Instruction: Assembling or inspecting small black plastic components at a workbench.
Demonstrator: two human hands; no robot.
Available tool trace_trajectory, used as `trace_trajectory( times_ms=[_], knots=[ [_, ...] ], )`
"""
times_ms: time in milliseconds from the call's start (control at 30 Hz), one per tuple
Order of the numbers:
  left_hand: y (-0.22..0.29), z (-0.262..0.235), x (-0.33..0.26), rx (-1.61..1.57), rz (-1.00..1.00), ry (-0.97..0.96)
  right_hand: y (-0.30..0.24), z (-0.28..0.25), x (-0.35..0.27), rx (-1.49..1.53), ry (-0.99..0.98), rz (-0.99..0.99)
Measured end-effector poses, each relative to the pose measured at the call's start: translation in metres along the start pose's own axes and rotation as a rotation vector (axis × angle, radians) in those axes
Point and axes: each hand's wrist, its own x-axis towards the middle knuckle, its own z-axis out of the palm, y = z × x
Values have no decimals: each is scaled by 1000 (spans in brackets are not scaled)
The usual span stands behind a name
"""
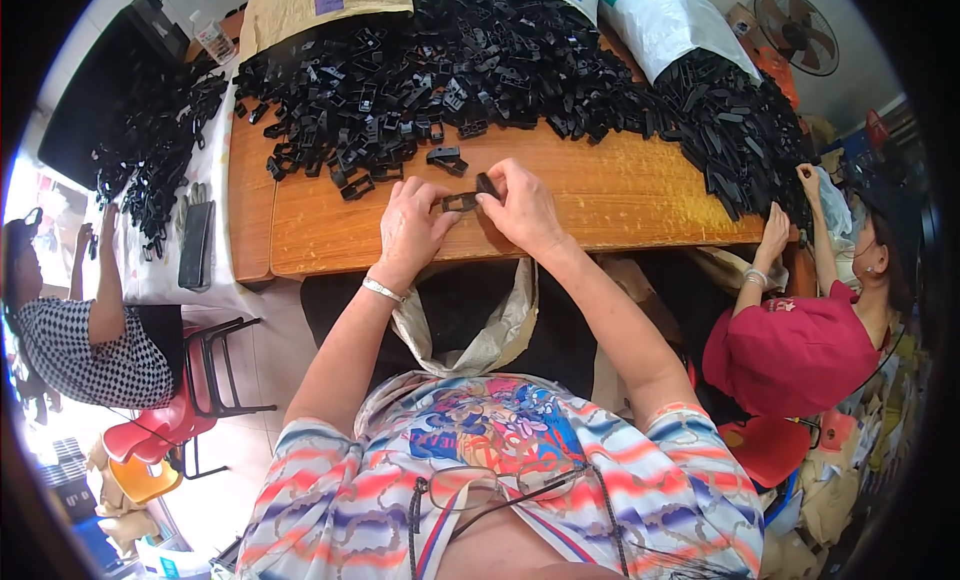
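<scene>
Over the near part of the wooden table, my left hand [412, 226] pinches a small black plastic frame-shaped piece [459, 203] between thumb and fingers. My right hand [522, 208] grips a second small black plastic piece [487, 186], held at the right end of the frame piece. Whether the two pieces are joined I cannot tell. Just beyond my hands, a loose black clip-like part [447, 160] lies on the wood. A large heap of similar black plastic parts [400, 90] spreads across the far side of the table.
Sacks [325, 20] lie behind the heap on the wooden table [620, 195]. At right, long black strips [715, 120] spill from a white sack [680, 30]. A fabric sack [470, 350] hangs below the near edge. People sit at left [95, 350] and right [790, 350], hands near parts.
</scene>
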Motion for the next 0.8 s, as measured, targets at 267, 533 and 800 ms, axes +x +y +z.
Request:
trace_trajectory(
  times_ms=[267, 533, 800],
  knots=[
    [1, -4, -1, -3, -28, -16, -3, -14, -11, -123, -106, 122],
    [2, -4, -1, -21, -15, -18, 16, -21, -3, -257, -125, -306],
    [-1, -3, -3, -36, -16, -17, -12, -16, -2, -65, -128, -224]
  ],
)
